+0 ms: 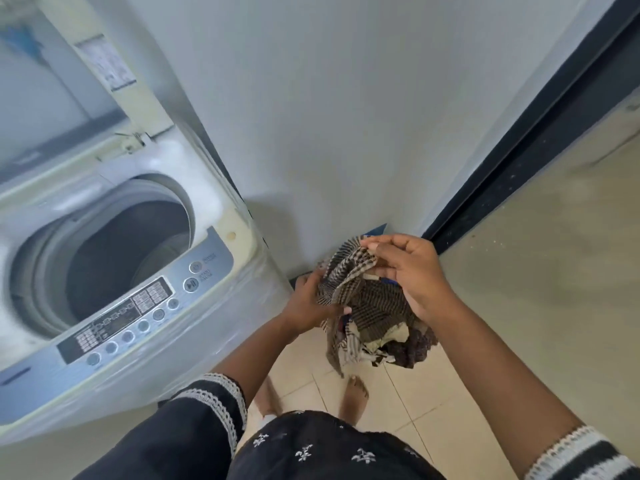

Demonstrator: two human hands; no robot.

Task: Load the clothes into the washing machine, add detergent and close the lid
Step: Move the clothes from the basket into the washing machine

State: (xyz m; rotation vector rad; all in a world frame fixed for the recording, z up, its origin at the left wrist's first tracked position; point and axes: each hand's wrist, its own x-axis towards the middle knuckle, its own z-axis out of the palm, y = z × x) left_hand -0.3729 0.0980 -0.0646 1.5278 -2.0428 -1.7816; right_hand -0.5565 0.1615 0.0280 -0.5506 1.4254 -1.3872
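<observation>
Washing machine (114, 258): a top-loader at the left, lid (52, 81) raised upright against the wall, round drum (128, 251) open and dark inside; whether anything lies in it cannot be told.
Control panel (138, 313): runs along the machine's near edge, facing the person.
Clothes (370, 306): a checked brown-and-cream bundle held in the air just right of the machine's front corner, loose ends hanging down.
Left hand (308, 303): closed on the bundle's left side from below.
Right hand (412, 271): fingers pinching the bundle's upper edge.
Open room: a bare gap between machine and bundle.
Floor (408, 410): pale tiles, bare feet below the bundle.
Wall (346, 116): plain white, meeting a dark door frame (540, 140) at the right.
</observation>
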